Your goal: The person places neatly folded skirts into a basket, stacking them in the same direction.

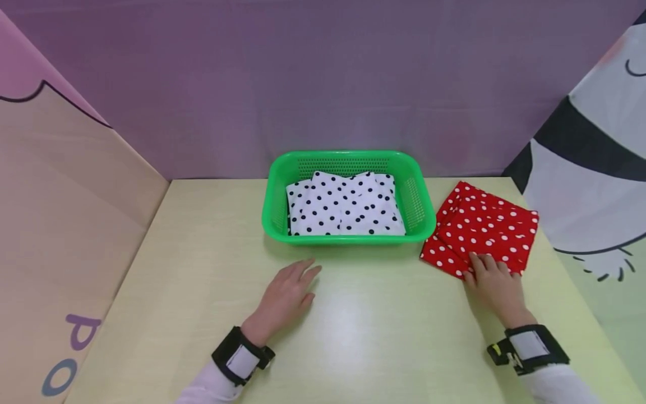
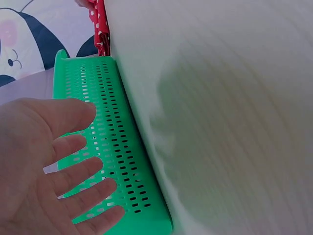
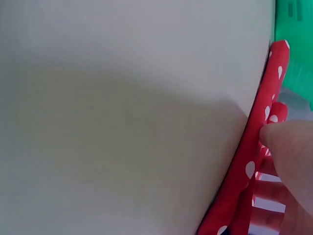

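Note:
A folded red cloth with white dots lies at the right side of the table, next to the basket. The fingers of my right hand are on top of its front part, and the thumb presses against its folded edge in the right wrist view. A white cloth with black dots lies folded inside the green basket. Before the basket's front left part, my left hand hovers with spread, relaxed fingers, holding nothing. In the left wrist view its palm faces the basket's perforated wall.
The pale table extends in front of the basket. A purple backdrop stands behind it, with printed panels at the left and right. Each wrist wears a black strap.

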{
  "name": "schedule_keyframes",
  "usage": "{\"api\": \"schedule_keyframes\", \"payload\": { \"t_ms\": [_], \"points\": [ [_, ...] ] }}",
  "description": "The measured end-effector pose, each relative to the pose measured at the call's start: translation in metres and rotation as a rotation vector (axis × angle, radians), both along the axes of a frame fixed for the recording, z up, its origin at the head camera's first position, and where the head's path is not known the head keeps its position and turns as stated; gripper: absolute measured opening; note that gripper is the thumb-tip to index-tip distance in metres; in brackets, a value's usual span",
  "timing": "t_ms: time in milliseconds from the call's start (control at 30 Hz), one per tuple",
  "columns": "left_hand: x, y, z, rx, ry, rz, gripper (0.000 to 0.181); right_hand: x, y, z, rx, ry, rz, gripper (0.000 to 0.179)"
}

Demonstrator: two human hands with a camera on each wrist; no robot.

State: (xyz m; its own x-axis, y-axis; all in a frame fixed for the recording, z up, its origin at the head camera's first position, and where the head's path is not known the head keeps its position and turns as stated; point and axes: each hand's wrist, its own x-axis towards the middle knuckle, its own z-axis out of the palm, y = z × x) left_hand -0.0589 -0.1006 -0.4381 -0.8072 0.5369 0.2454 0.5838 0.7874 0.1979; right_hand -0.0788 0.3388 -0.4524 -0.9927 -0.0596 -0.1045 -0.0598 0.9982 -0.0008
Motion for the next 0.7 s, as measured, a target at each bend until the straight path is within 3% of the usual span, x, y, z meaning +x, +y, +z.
{"api": "schedule_keyframes", "payload": {
  "t_ms": [400,700],
  "points": [
    [0.003,0.015,-0.001,0.006,-0.029,-0.016,0.058,0.029,-0.034,0.003,0.008,0.135,0.133,0.062],
    [0.003,0.033,0.001,0.016,-0.031,-0.054,0.054,0.043,-0.06,0.003,-0.001,0.137,0.16,0.06]
  ]
}}
